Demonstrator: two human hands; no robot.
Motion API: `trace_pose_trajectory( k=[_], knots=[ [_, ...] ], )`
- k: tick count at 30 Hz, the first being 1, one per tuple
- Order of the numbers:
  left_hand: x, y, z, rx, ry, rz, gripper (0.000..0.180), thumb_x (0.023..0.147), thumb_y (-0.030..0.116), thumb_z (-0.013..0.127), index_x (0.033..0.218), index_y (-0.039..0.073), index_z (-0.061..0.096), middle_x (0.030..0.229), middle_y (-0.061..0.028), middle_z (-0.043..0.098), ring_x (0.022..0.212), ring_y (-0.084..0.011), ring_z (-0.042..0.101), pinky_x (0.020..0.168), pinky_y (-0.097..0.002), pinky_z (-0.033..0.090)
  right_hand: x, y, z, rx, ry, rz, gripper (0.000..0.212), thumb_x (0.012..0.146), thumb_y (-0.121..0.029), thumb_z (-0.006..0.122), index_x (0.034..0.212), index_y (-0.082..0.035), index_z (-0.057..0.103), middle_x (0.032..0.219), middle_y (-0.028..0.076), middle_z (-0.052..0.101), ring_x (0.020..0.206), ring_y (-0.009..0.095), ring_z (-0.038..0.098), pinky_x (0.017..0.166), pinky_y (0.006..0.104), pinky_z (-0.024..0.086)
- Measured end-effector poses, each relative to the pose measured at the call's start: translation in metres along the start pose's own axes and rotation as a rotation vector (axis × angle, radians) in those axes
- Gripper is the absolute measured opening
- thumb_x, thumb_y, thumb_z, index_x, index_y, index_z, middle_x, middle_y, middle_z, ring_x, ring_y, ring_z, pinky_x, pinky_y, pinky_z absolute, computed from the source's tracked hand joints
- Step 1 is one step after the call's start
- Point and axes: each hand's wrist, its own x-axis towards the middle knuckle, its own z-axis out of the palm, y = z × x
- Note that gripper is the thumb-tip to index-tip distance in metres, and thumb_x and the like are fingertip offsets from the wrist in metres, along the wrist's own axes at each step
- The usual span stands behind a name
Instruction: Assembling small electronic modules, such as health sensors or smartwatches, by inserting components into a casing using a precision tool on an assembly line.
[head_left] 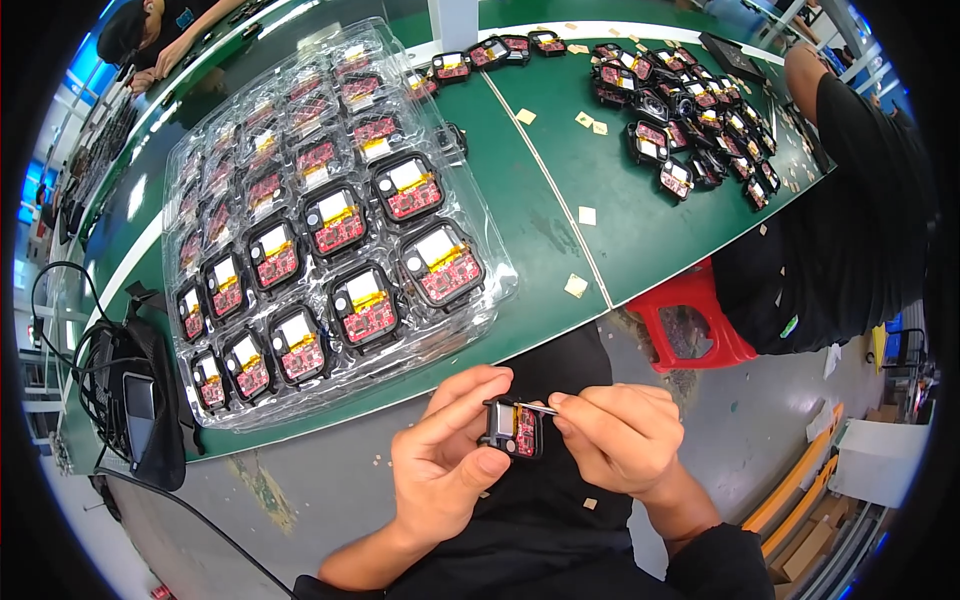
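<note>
Above my lap, my left hand point(440, 450) grips a small black watch-like case point(517, 430) by its edges. The case is open at the back, with a red circuit board, a silvery battery and a yellow strip inside. My right hand point(625, 435) pinches thin metal tweezers point(535, 407), whose tip reaches the upper part of the case. Whether the tip holds anything is too small to tell. On the green table in front of me lies a clear plastic tray point(490, 290) with rows of similar open cases point(440, 262).
More cases point(690, 110) lie heaped at the table's far right, near a person in dark clothes point(830, 230). A red stool point(690, 315) stands there. Small yellowish paper squares point(575, 286) are scattered about. A black bag with cables point(145, 400) hangs at the table's left.
</note>
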Motion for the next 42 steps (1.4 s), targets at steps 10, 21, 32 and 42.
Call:
trace_pose_trajectory(
  k=[10, 21, 32, 42],
  knots=[
    [-0.01, 0.008, 0.0, 0.035, 0.01, 0.05, 0.064, 0.089, 0.016, 0.083, 0.139, -0.012, 0.055, 0.139, -0.0226, 0.052, 0.123, -0.0328, 0.06, 0.103, -0.0429, 0.051, 0.006, -0.006, -0.01, 0.003, -0.079, 0.012, 0.033, 0.067, 0.001, 0.084, 0.099, -0.001, 0.075, 0.078, 0.006, 0.066, 0.059, 0.019, 0.063, 0.053, 0.0292, 0.051],
    [-0.011, 0.112, -0.033, 0.208, 0.252, 0.293, 0.053, 0.096, 0.018, 0.065, 0.14, -0.007, 0.048, 0.128, -0.0167, 0.052, 0.107, -0.0303, 0.067, 0.084, -0.0387, 0.064, 0.024, 0.027, -0.004, 0.05, 0.063, 0.305, 0.016, 0.088, 0.003, 0.071, 0.104, 0.002, 0.07, 0.097, 0.015, 0.067, 0.073, 0.026, 0.067, 0.063, 0.0328, 0.053],
    [0.087, 0.213, -0.111, 1.13, 0.472, 0.4, 0.028, 0.098, 0.0, 0.065, 0.125, -0.005, 0.063, 0.104, -0.0048, 0.065, 0.099, -0.0109, 0.063, 0.092, -0.0245, 0.049, 0.013, 0.022, -0.002, 0.114, 0.033, 0.335, 0.013, 0.09, -0.001, 0.072, 0.102, 0.003, 0.07, 0.094, 0.014, 0.066, 0.073, 0.027, 0.065, 0.063, 0.0337, 0.052],
    [0.093, 0.208, -0.148, 1.478, 0.38, 0.417, 0.015, 0.092, -0.003, 0.067, 0.106, -0.006, 0.068, 0.106, -0.0102, 0.068, 0.101, -0.0177, 0.065, 0.091, -0.0292, 0.05, 0.016, 0.022, 0.002, 0.13, 0.012, 0.285, 0.016, 0.086, -0.001, 0.075, 0.101, 0.0, 0.072, 0.095, 0.012, 0.068, 0.07, 0.027, 0.068, 0.06, 0.0352, 0.055]
  ],
)
